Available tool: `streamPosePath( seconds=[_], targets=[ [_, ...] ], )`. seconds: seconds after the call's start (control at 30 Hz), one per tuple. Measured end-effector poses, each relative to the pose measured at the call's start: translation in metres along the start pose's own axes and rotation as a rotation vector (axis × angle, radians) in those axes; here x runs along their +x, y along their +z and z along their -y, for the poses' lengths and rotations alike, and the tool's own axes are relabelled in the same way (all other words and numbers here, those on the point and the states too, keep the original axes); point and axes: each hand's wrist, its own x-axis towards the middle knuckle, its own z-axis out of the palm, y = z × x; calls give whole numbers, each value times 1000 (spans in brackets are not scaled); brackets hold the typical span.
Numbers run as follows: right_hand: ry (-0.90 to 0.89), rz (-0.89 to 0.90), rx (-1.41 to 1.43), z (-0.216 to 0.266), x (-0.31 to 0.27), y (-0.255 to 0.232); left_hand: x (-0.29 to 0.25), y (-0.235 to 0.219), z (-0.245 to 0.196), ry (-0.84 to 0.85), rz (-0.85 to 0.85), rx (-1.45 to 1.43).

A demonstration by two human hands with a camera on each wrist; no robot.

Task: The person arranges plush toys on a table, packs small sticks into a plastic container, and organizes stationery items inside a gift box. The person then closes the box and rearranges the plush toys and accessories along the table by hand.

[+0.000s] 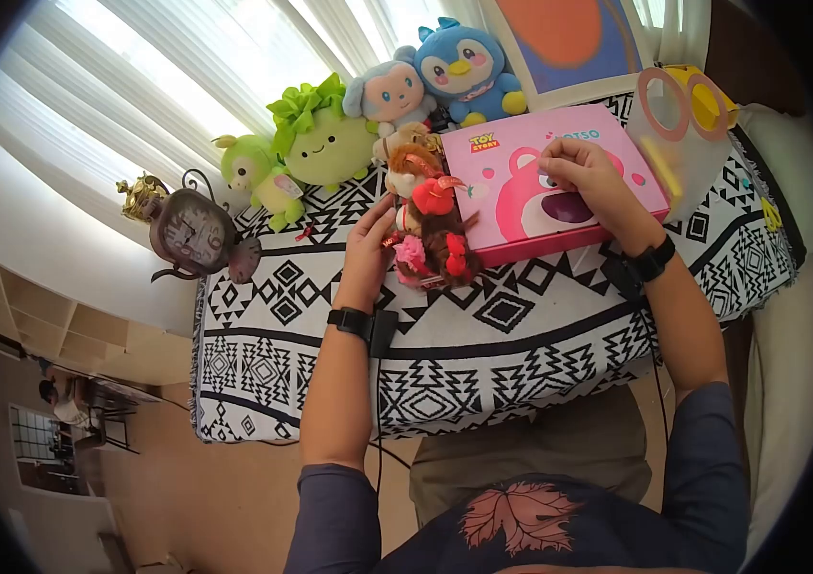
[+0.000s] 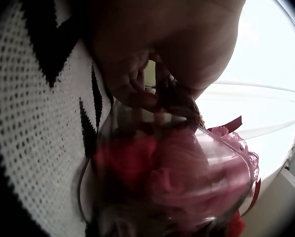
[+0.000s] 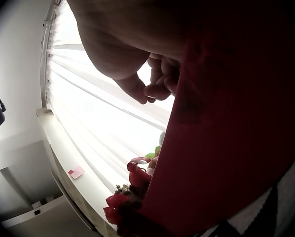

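Beside the pink box (image 1: 512, 215), my left hand (image 1: 368, 244) reaches to a cluster of red and pink flower-shaped trinkets (image 1: 433, 196) with brown hair-like parts. In the left wrist view, its curled fingers and thumb pinch a dark brown hair-like piece (image 2: 179, 103) at the edge of a clear plastic container (image 2: 221, 153), with red and pink pieces showing through the plastic. My right hand (image 1: 583, 172) hovers over the box lid, which bears a printed pink bear face. Its fingers are curled, thumb and fingertips meeting, with nothing visible between them in the right wrist view.
Plush toys stand along the back, among them a green one (image 1: 325, 143) and a blue penguin (image 1: 468, 72). An ornate clock (image 1: 191, 230) stands at the left. Rolls of tape (image 1: 660, 105) lie at the back right. A patterned cloth (image 1: 282, 287) covers the table.
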Motion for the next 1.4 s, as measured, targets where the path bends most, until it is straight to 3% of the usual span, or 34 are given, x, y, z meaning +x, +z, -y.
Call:
streamPosePath(
  seconds=[0.47, 1.4],
  targets=[
    [19, 25, 70, -2, 2, -6, -1, 5, 0, 18, -107, 109],
    [32, 13, 63, 1, -1, -3, 3, -2, 6, 39, -66, 133]
  ],
)
